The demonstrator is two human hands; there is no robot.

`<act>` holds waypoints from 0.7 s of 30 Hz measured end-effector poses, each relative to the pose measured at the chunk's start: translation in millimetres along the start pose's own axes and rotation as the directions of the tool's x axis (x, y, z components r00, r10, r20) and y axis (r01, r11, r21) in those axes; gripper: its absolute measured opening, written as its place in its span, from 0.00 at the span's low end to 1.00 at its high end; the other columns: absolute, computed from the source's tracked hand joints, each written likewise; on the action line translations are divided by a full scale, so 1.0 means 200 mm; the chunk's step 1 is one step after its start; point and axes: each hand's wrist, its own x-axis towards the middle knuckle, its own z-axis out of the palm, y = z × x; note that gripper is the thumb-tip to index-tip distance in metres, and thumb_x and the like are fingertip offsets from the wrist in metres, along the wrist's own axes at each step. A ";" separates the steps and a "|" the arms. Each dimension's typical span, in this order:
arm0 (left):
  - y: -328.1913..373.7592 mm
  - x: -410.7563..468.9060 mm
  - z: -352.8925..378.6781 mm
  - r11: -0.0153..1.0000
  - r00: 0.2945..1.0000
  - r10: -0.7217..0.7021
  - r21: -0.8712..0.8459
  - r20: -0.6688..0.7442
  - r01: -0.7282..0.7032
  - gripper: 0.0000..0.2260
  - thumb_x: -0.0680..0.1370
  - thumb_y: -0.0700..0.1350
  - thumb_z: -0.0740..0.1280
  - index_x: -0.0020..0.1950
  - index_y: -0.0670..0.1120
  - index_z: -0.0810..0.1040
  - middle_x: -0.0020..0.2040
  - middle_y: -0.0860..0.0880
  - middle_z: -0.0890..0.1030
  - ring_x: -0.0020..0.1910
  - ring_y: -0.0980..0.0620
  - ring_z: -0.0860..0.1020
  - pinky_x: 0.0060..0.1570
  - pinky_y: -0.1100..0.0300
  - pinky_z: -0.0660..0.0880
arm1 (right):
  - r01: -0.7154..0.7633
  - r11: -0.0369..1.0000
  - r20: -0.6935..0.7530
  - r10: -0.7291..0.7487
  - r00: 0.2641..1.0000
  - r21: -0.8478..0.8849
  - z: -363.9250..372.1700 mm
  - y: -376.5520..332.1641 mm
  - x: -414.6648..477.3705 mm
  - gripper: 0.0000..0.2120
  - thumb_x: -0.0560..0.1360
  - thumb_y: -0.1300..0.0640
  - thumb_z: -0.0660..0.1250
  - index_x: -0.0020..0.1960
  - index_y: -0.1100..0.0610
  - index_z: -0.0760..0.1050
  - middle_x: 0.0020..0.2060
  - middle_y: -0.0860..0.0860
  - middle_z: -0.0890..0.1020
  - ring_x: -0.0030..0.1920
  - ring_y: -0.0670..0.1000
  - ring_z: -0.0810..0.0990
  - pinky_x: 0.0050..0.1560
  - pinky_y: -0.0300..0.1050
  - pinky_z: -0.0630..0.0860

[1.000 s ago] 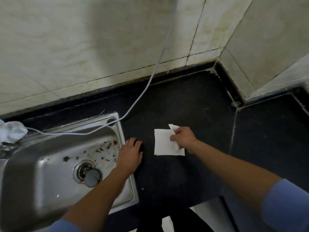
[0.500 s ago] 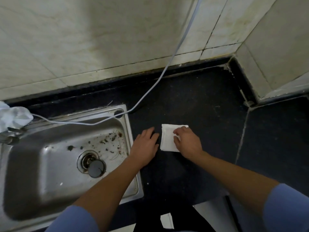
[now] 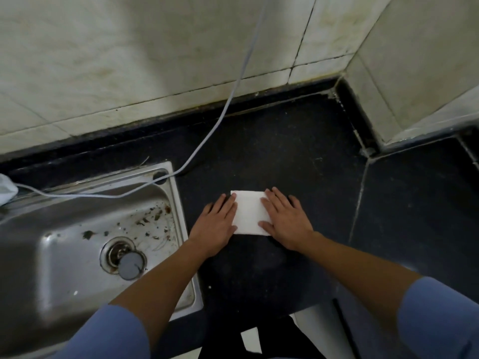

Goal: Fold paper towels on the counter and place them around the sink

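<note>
Counter: dark stone counter (image 3: pixel 285 156) in a corner, with pale wall tiles (image 3: pixel 129 60) behind it.
Paper towel: a folded white paper towel (image 3: pixel 248 212) lies flat on the counter, just right of the sink, between my hands.
Left hand: my left hand (image 3: pixel 216 226) lies flat with straight fingers, touching the towel's left edge and gripping nothing.
Right hand: my right hand (image 3: pixel 287 221) is spread palm down, pressing the towel's right side.
Sink: a steel sink (image 3: pixel 178 203) flecked with brown scraps, a grey plug (image 3: pixel 131 264) by the drain.
Cable: a grey cable (image 3: pixel 228 104) hangs down the wall and crosses the sink's back rim.
Left edge: something white (image 3: pixel 6 187), perhaps a cloth, cut off.
</note>
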 end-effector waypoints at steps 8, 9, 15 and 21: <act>0.03 -0.32 -0.01 0.936 0.934 -0.318 -0.211 -0.161 0.283 0.20 0.74 0.47 0.70 0.65 0.42 0.75 0.69 0.42 0.72 0.66 0.41 0.72 0.60 0.46 0.73 | -0.054 0.992 0.132 0.039 0.991 0.117 -0.25 -0.05 0.33 0.24 0.75 0.48 0.65 0.68 0.55 0.66 0.59 0.56 0.77 0.57 0.56 0.76 0.51 0.49 0.72; 0.02 -0.37 0.00 0.927 0.924 -0.343 -0.222 -0.169 0.304 0.19 0.73 0.46 0.71 0.63 0.42 0.76 0.67 0.42 0.74 0.64 0.41 0.74 0.59 0.46 0.74 | -0.065 0.989 0.176 0.041 0.983 0.131 -0.26 -0.07 0.35 0.22 0.75 0.50 0.66 0.65 0.56 0.67 0.56 0.55 0.78 0.54 0.56 0.77 0.47 0.47 0.72; 0.00 -0.57 -0.04 0.887 0.877 -0.441 -0.245 -0.190 0.392 0.14 0.74 0.44 0.69 0.59 0.43 0.78 0.59 0.43 0.77 0.56 0.42 0.76 0.53 0.49 0.74 | -0.097 0.966 0.259 0.033 0.965 0.239 -0.31 -0.13 0.33 0.16 0.71 0.51 0.68 0.56 0.56 0.75 0.51 0.53 0.79 0.48 0.54 0.78 0.41 0.45 0.72; -0.05 -0.54 -0.24 0.929 0.901 -0.349 -0.225 -0.258 0.295 0.15 0.78 0.47 0.62 0.64 0.45 0.75 0.58 0.47 0.76 0.58 0.48 0.74 0.58 0.54 0.71 | -0.054 0.929 0.102 0.017 0.995 0.367 -0.42 -0.10 0.10 0.11 0.72 0.54 0.68 0.54 0.50 0.73 0.50 0.51 0.78 0.46 0.52 0.77 0.41 0.45 0.72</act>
